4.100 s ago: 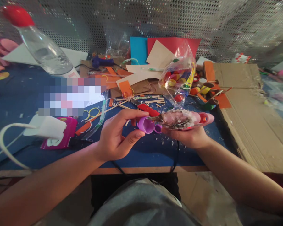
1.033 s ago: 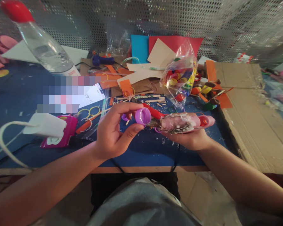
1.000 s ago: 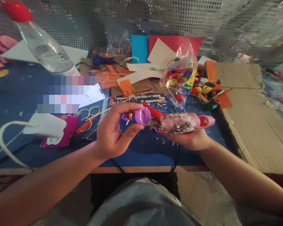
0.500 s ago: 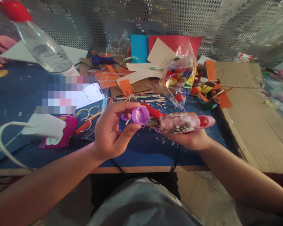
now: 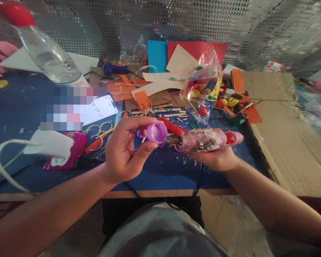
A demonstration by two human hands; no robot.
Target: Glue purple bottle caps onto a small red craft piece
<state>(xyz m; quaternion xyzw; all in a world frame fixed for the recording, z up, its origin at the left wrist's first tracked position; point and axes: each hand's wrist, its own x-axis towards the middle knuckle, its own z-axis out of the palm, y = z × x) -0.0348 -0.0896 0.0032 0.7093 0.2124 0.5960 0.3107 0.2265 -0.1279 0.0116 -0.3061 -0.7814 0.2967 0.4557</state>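
Between the thumb and fingers of my left hand [image 5: 125,150] is a purple plastic bottle cap [image 5: 157,132], its hollow side facing me. My right hand [image 5: 216,157] is closed from below around a pink glue gun [image 5: 203,140], its body crusted with dried residue. The gun's dark nozzle points left, close to the cap; whether they touch I cannot tell. A red strip-like piece [image 5: 172,125] lies just behind the nozzle, and I cannot make out what it is. Purple rings and bits lie on the blue table behind and below the cap.
A clear bottle with a red top [image 5: 53,57] stands left, near a phone [image 5: 103,107] showing a timer. A white charger [image 5: 49,144] sits on a magenta box. Behind are a bag of colourful caps [image 5: 200,87], paper sheets and small sticks. Cardboard [image 5: 291,135] covers the right.
My left hand and the purple bottle cap have shifted very slightly left. The glue gun stays nearly where it was, and both grips look the same.
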